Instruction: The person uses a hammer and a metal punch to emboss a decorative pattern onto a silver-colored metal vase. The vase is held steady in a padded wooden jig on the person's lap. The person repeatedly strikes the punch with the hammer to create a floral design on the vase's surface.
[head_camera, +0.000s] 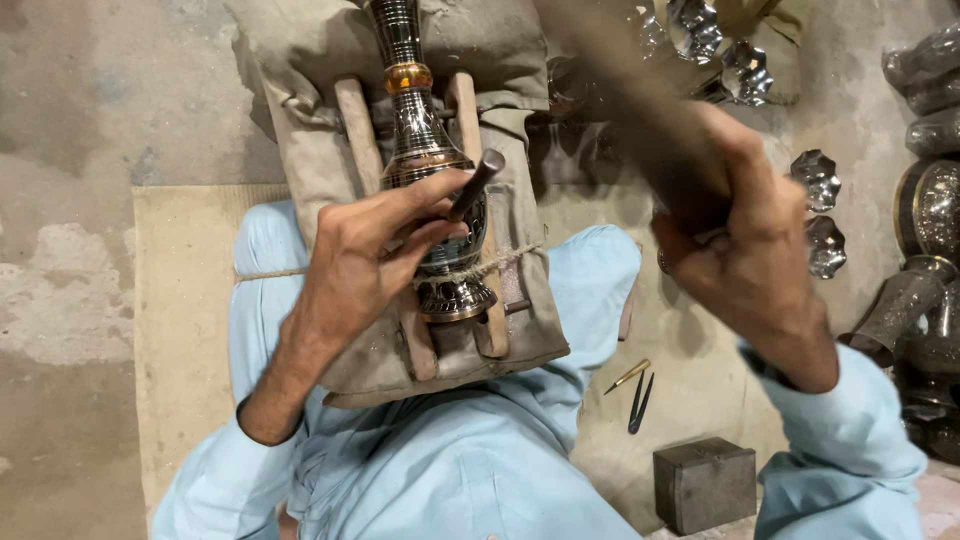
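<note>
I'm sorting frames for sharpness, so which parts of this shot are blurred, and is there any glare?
Head view: the right hand and the mallet it swings are smeared by motion blur; the left hand, punch and engraved metal vase are sharp; bright highlights glint off the vase's polished neck.

Soft, even daylight fills the scene, moderately bright, with no harsh highlights on the concrete floor. Shadows are faint and diffuse, gathering under the cloth-wrapped wooden rest and beside the small metal block. The engraved metal vase shows narrow bright glints along its polished bands. The right hand and the dark object above it are smeared by strong motion blur; the left hand is sharp. Wide-angle stretching bends the floor near the edges.
</note>
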